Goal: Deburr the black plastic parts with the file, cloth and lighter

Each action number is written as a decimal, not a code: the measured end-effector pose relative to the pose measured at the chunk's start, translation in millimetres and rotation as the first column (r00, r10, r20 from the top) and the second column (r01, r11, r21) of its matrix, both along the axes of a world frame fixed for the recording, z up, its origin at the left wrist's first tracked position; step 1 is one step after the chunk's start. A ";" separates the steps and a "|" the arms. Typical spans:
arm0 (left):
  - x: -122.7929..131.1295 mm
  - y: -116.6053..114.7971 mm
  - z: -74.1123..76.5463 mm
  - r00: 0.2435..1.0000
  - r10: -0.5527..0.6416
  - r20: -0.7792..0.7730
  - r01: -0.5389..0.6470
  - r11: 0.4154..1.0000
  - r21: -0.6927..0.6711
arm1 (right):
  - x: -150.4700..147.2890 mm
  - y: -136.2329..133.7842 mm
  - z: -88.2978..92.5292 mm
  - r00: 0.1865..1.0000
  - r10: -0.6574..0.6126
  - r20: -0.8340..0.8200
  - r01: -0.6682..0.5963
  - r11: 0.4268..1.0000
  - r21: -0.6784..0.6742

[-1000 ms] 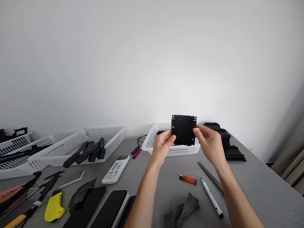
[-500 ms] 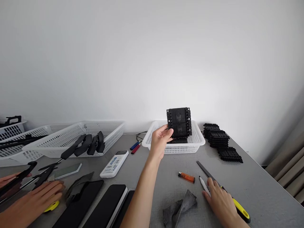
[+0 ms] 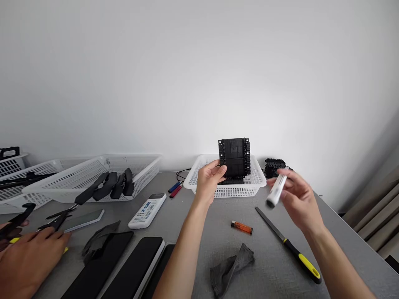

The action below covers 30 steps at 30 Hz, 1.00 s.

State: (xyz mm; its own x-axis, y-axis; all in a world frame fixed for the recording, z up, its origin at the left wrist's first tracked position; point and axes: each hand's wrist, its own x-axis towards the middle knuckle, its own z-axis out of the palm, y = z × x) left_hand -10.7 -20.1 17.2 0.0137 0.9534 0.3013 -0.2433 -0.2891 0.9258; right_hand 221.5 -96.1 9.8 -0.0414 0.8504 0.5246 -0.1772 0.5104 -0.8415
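My left hand is closed on the lower left edge of a black plastic panel, a square piece with toothed sides. The panel is held upright over a white basket with more black pieces lying inside. In my right hand is a white marker pen, raised off the table and a little blurred, its dark end pointing down and left. Behind that hand, partly hidden, stands a stack of black panels. A file with a black and yellow handle lies below it.
An orange lighter and a grey cloth lie in front. Left are a white power bank, black phones, blue and red lighters and a basket of black handles. Another person's hands work at far left.
My right hand has picked the marker up from the table beside the file and raised it to the right of the basket. My left hand still holds the panel in nearly the same place.
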 end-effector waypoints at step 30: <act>3.3 3.0 -0.9 0.999 0.026 -0.046 -0.026 1.000 0.006 | -58.5 68.2 1.5 0.869 -0.355 0.345 0.312 0.934 0.173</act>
State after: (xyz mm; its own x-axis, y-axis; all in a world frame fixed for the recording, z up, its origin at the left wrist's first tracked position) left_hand -7.4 -17.1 16.3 0.0028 0.9521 0.3058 -0.1926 -0.2996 0.9344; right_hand 163.0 -27.8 11.3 0.0286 0.7865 0.6169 0.3281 0.5756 -0.7490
